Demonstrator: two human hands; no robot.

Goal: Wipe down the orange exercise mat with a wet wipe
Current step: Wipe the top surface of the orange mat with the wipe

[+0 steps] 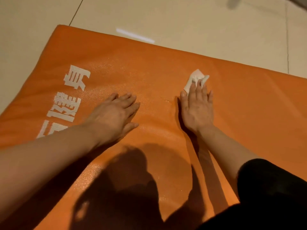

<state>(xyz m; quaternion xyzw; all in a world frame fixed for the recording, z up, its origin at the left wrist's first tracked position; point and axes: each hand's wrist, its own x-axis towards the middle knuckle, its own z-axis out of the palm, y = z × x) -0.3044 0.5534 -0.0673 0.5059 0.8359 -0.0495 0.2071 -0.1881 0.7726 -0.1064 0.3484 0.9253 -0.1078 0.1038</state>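
On the tiled floor [182, 22], the orange exercise mat [249, 113] is lying flat, filling most of my view and running off the left, right and bottom edges. I am seeing a crumpled white wet wipe [195, 79] sitting on the mat's upper middle, near its far edge. My right hand [196, 107] is lying palm-down over the near part of the wipe, its fingers [193, 90] straight and close together, pressing the wipe flat against the mat rather than curling round it; the far part of the wipe is sticking out beyond the fingertips. My left hand [114, 113] is resting flat on the mat well to the left of the wipe, fingers extended and slightly spread, holding nothing. Between the two hands the mat's surface is glistening with a damp sheen. White printed characters [69, 97] are running along the mat's left side, just beyond the left hand. A dark sleeve [272, 183] is covering my right upper arm at the lower right, and shadows of my arms are falling across the near part of the mat.
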